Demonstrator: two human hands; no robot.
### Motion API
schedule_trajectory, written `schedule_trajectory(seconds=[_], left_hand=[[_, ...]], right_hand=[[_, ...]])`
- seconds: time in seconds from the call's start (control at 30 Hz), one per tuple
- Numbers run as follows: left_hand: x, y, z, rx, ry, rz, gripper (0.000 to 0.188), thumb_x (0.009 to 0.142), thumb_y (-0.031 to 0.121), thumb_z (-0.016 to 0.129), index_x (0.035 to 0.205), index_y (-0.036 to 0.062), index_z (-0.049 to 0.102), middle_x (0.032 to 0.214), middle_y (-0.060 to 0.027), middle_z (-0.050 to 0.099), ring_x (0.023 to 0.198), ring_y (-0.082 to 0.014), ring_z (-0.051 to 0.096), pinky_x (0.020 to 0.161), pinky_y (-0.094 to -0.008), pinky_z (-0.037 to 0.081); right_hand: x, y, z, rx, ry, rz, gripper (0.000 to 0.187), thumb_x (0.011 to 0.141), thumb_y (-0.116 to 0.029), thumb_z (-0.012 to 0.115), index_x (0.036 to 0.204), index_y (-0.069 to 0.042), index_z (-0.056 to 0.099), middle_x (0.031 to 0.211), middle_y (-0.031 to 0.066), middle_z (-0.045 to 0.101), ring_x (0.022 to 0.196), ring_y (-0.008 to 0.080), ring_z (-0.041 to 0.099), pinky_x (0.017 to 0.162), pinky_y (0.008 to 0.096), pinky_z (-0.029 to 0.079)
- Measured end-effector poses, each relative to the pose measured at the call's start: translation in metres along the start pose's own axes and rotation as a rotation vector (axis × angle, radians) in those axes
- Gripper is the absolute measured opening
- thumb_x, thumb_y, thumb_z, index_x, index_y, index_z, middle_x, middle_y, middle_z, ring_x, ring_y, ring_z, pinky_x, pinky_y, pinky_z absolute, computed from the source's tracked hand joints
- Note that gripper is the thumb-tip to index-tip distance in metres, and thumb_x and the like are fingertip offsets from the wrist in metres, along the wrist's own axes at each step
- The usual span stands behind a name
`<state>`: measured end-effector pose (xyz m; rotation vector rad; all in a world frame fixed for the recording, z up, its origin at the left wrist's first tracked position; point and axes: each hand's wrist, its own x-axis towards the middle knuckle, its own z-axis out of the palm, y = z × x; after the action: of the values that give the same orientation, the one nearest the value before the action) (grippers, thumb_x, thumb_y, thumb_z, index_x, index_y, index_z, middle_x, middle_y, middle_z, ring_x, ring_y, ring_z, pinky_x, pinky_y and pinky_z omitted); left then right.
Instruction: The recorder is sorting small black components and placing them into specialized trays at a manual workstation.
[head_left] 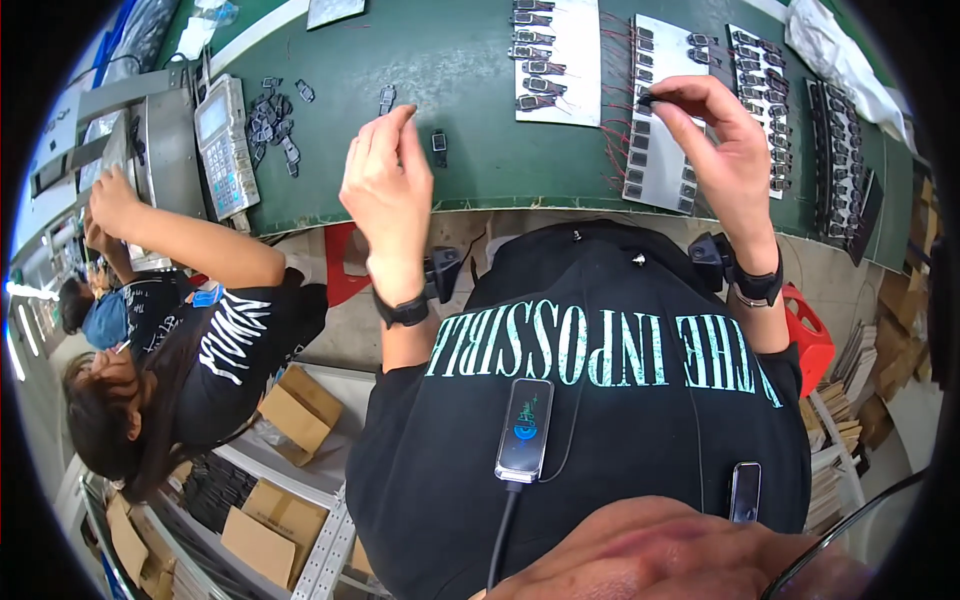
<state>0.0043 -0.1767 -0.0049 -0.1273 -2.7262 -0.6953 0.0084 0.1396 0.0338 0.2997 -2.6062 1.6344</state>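
My right hand (725, 135) pinches a small black part (647, 101) between thumb and forefinger. It is over a white board (656, 160) lined with small dark rectangular modules with thin red wires. My left hand (388, 185) is raised above the green table (470, 170), fingers bent and thumb close to the forefinger; whether anything is between them is hidden. Beside it lie two small dark watch-shaped modules, one (387, 98) just beyond the fingertips and another (439, 147) to the right.
A pile of similar modules (270, 122) lies left, beside a grey keypad device (225, 145). More boards with modules stand at right: a white one (585, 75) and a black one (828, 160). A plastic bag (840, 65) lies far right. A co-worker's arm (210, 240) reaches in at left.
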Motion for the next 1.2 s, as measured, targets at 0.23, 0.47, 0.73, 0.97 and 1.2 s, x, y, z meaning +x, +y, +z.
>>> schedule_trajectory(seconds=[0.23, 0.47, 0.73, 0.97, 1.2], left_hand=[[0.005, -0.008, -0.021, 0.108, -0.36, 0.29, 0.024, 0.088, 0.006, 0.068, 0.11, 0.0146, 0.073, 0.101, -0.0047, 0.068, 0.086, -0.0246, 0.066, 0.069, -0.0356, 0.054], [0.006, -0.016, -0.005, 0.053, -0.189, 0.44, 0.031, 0.083, 0.007, 0.074, 0.114, 0.0121, 0.071, 0.096, -0.0056, 0.068, 0.083, -0.0238, 0.066, 0.068, -0.0351, 0.054], [0.001, 0.064, 0.025, -0.418, -0.225, 0.212, 0.023, 0.087, 0.002, 0.07, 0.111, 0.0038, 0.071, 0.09, -0.0075, 0.073, 0.076, -0.0186, 0.071, 0.069, -0.0278, 0.055], [0.008, 0.081, 0.035, -1.057, -0.579, -0.166, 0.03, 0.094, 0.0, 0.066, 0.124, -0.0029, 0.065, 0.098, -0.0084, 0.072, 0.083, -0.0133, 0.069, 0.075, -0.0255, 0.057], [0.0, 0.078, 0.047, -1.042, -0.563, -0.1, 0.035, 0.095, -0.001, 0.065, 0.13, -0.0038, 0.063, 0.102, -0.0107, 0.072, 0.088, -0.015, 0.071, 0.08, -0.0262, 0.058]], right_hand=[[-0.015, 0.015, 0.0, 0.264, -0.01, 0.168, 0.017, 0.095, -0.001, 0.065, 0.112, 0.001, 0.066, 0.107, 0.0006, 0.066, 0.1, 0.0071, 0.061, 0.089, 0.0211, 0.047], [-0.021, 0.016, 0.005, 0.351, -0.028, 0.179, 0.016, 0.095, 0.0, 0.065, 0.111, 0.0, 0.067, 0.106, 0.0009, 0.066, 0.097, 0.0079, 0.062, 0.087, 0.0217, 0.048], [-0.013, -0.019, 0.029, 0.198, -0.106, -0.091, 0.015, 0.093, -0.002, 0.067, 0.108, -0.001, 0.069, 0.101, 0.0028, 0.068, 0.091, 0.0087, 0.064, 0.082, 0.0236, 0.052], [-0.007, 0.005, 0.031, 0.231, -0.046, 0.113, 0.015, 0.092, -0.004, 0.068, 0.106, 0.0, 0.069, 0.095, 0.0033, 0.07, 0.088, 0.0092, 0.066, 0.081, 0.0238, 0.053], [-0.012, 0.008, 0.03, 0.192, -0.045, 0.087, 0.016, 0.092, -0.005, 0.068, 0.108, 0.0, 0.07, 0.094, 0.0031, 0.07, 0.087, 0.0087, 0.065, 0.081, 0.024, 0.053]])
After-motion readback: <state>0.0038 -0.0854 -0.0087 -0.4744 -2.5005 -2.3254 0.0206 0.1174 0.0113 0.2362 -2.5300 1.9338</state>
